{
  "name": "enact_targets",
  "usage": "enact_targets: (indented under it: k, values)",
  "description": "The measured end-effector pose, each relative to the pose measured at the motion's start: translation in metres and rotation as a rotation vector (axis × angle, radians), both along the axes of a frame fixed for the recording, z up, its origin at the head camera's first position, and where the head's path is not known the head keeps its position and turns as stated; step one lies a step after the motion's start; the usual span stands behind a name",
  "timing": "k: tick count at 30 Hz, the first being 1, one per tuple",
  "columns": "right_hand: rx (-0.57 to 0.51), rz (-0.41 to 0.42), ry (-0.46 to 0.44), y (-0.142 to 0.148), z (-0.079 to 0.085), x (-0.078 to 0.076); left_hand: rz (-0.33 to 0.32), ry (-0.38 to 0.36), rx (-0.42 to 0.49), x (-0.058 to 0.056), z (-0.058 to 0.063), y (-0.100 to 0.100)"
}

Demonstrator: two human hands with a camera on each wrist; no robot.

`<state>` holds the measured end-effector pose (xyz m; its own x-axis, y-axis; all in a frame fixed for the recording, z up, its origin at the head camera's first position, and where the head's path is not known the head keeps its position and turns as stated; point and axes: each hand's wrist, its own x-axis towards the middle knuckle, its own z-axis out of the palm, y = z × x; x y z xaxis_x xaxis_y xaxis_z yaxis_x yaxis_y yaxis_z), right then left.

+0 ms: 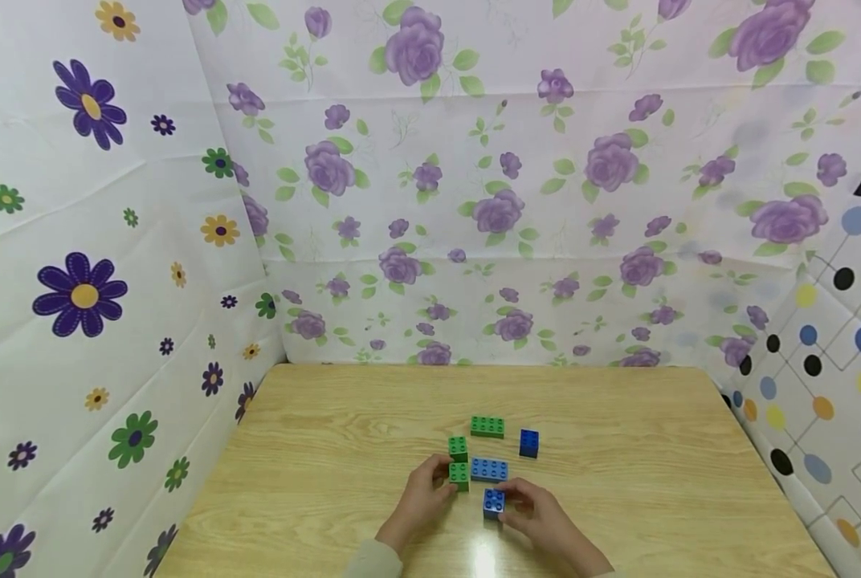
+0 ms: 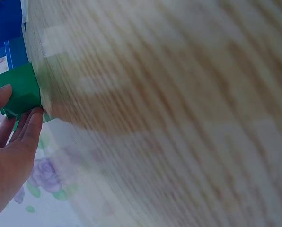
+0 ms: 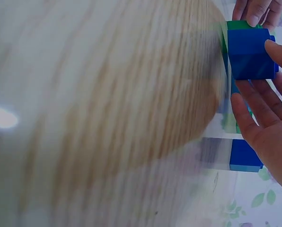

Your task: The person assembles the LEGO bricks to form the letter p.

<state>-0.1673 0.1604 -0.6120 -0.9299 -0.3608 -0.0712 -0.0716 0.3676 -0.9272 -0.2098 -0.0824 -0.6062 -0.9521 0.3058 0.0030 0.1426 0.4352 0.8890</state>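
Note:
In the head view my left hand (image 1: pixel 425 488) holds a square green building brick (image 1: pixel 459 477) from its left side. The left wrist view shows the thumb on one face of that green brick (image 2: pixel 22 90) and the fingers along another. My right hand (image 1: pixel 539 514) pinches a square blue building brick (image 1: pixel 494 502), nearer to me and slightly right. In the right wrist view its thumb lies on the blue brick (image 3: pixel 252 54), with fingers at the side. Just behind the two held bricks lies a long light blue brick (image 1: pixel 489 470).
Another square green brick (image 1: pixel 458 448) stands right behind the held green one. Farther back are a long green brick (image 1: pixel 487 426) and a dark blue brick (image 1: pixel 528 443). All rest on a wooden table (image 1: pixel 329 449), with patterned cloth (image 1: pixel 416 201) hung around it.

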Motion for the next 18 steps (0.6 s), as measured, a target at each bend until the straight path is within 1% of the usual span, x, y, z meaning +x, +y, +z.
enact_targets:
  k: [5,7,13,15,18]
  values:
    - [0.008,-0.008,0.053,-0.001,-0.001,-0.004,-0.004,0.003,0.008,0.001,0.002,0.0]
    - [0.0,-0.008,0.062,-0.002,-0.002,-0.005,-0.005,0.001,0.008,0.002,0.002,0.0]
    - [-0.051,-0.003,0.024,-0.005,-0.001,-0.008,-0.014,-0.022,0.01,0.001,0.001,-0.001]
    - [-0.066,0.003,0.007,-0.007,0.008,-0.006,-0.019,-0.022,0.013,0.001,0.001,-0.002]
    - [-0.073,0.005,0.0,-0.007,0.006,-0.007,-0.022,-0.026,0.017,0.001,0.0,-0.002]
